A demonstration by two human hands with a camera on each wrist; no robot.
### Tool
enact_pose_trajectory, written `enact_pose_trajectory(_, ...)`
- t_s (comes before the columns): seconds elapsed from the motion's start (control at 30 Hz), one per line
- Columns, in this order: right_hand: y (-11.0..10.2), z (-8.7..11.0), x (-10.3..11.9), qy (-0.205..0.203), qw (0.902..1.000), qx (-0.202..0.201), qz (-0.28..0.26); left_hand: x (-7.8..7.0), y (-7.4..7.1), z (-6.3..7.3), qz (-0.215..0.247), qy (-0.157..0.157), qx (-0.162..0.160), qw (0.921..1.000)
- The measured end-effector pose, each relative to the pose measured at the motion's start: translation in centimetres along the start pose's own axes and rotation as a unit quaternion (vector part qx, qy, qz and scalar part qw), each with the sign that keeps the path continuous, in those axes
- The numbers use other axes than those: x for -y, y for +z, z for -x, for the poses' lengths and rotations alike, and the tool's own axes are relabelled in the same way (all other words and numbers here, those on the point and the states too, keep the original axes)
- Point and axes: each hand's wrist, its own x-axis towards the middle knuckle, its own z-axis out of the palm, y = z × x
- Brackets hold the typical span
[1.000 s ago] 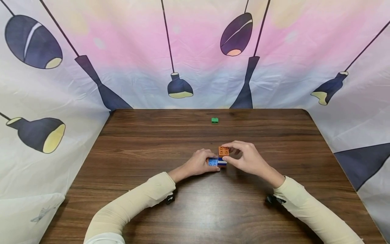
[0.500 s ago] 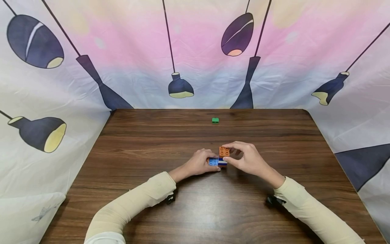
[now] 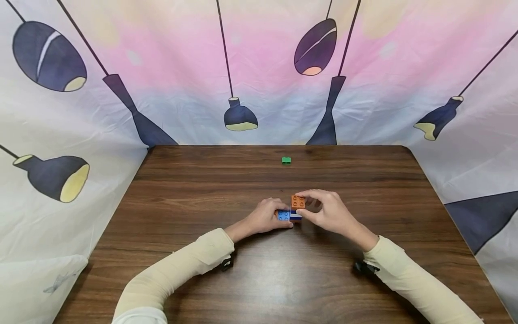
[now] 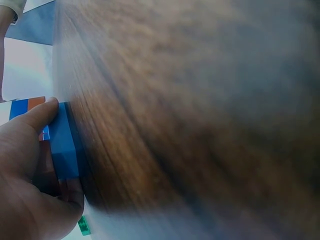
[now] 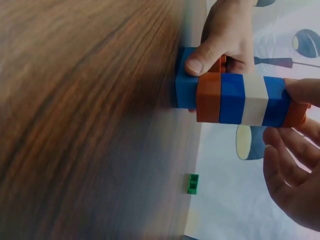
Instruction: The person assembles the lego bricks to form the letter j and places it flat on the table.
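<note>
A tower of toy building bricks stands on the table near the middle in the head view. In the right wrist view, a blue base brick (image 5: 185,92) carries a lower orange brick (image 5: 208,97), a blue one (image 5: 232,99), a white brick (image 5: 253,100), another blue one (image 5: 276,102) and a top orange brick (image 5: 296,115). My left hand (image 3: 265,217) grips the base, thumb along its near side. A light-blue studded top (image 3: 283,216) shows beside that hand. With thumb and index finger, my right hand (image 3: 328,209) pinches the top orange brick; its other fingers are loosely bent.
A small green brick (image 3: 286,160) lies near the far edge of the brown wooden table (image 3: 202,171). Behind and beside the table hangs a cloth (image 3: 182,67) printed with lamps.
</note>
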Motion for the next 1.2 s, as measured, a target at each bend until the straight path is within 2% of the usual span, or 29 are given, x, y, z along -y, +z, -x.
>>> enact_pose_trajectory(0.27,0.0,0.0,-0.3,0.030,0.9986,0.013,-0.041,0.0,0.1,0.0,-0.004,0.003,-0.005,1.0000)
enact_pose_trajectory(0.6,-0.6,-0.1,-0.8,0.054,0.9969,0.038,-0.043,-0.2,-0.4,0.2,0.000,-0.021,0.012,0.9997)
enact_pose_trajectory(0.83,-0.5,0.5,-1.1,0.065,0.9968,0.039,-0.024,-0.2,-1.6,1.5,0.006,-0.044,0.007,0.9990)
enact_pose_trajectory(1.2,-0.2,1.0,-1.2,0.048,0.9986,0.013,-0.021,0.7,-2.5,3.9,-0.004,-0.061,-0.015,0.9980)
